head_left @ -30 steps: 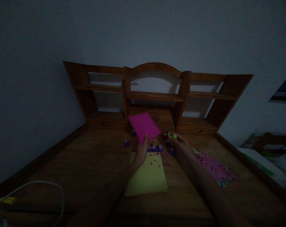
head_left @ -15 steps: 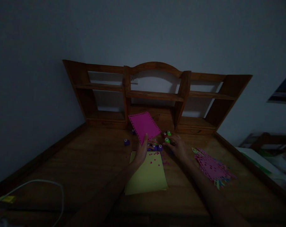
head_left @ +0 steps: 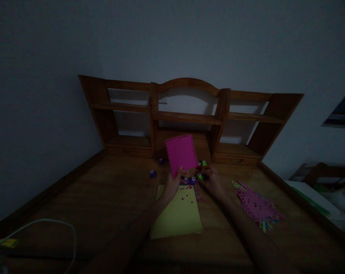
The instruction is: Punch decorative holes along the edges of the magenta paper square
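Observation:
My left hand [head_left: 174, 186] grips a bright pink paper sheet [head_left: 181, 154] by its lower corner and holds it up tilted. Small punched holes run along the sheet's left, top and right edges. My right hand [head_left: 214, 180] has its thumb and fingers closed around a small green craft punch [head_left: 200, 176] with a white round top. Purple punches [head_left: 193, 180] stand between the hands, partly behind my left fingers. Below my left hand lies a stack of yellow paper [head_left: 178, 215], with small pink cut-outs [head_left: 186, 195] scattered on its upper part.
Another green punch [head_left: 204, 163] and a red one [head_left: 199, 164] stand farther back. Two purple punches, one of them nearer [head_left: 152, 173], sit at the left. Punched pink sheets [head_left: 256, 205] lie at the right. A wooden shelf [head_left: 186, 116] borders the desk; a white cable [head_left: 58, 220] curls at lower left.
The pink sheet has turned more upright and shifted right in my left hand. My right hand has brought the green punch slightly lower, towards the desk.

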Demonstrator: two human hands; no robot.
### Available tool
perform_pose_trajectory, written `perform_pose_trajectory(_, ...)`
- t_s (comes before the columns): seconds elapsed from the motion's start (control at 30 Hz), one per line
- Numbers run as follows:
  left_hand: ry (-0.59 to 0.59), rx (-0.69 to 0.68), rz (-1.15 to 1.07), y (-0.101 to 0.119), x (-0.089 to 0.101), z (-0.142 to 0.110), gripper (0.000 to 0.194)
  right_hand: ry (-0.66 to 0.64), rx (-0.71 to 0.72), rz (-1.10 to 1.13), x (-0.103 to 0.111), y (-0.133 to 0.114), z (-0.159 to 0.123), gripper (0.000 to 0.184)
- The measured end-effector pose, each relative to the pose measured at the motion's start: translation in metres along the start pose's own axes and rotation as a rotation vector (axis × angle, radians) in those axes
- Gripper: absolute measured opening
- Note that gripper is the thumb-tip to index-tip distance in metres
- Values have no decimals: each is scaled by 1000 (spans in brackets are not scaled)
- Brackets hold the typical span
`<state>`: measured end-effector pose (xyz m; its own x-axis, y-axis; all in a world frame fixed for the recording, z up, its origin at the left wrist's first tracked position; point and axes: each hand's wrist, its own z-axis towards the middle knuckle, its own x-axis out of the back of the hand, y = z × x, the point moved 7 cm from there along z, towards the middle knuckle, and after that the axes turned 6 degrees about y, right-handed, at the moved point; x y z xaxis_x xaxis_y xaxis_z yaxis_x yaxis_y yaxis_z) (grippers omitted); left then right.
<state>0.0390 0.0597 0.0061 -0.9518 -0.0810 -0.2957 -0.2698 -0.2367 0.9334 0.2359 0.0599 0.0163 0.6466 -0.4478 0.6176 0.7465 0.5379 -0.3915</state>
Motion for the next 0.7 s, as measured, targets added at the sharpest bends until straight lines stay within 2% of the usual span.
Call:
perform_pose_trajectory(0.27,-65,37,-8,6,-3,-4,38,-26,-66,72,7,-10,3,24)
perform_pose_trajectory(0.37,-141,61,13,5,-7,-7,39,37,-102,203,18,-20,8,24)
perform_pose_trajectory(0.47,-231,51,45,2,-11,-11,42,122,-197,402,35,-30,11,29)
perform_pose_trajectory(0.57,-267,45,78,-2,-13,-12,43,172,-332,530,47,-37,10,35)
perform_pose_trajectory(0.7,-275,76,98,-6,-14,-12,44,170,-452,603,47,-37,8,38)
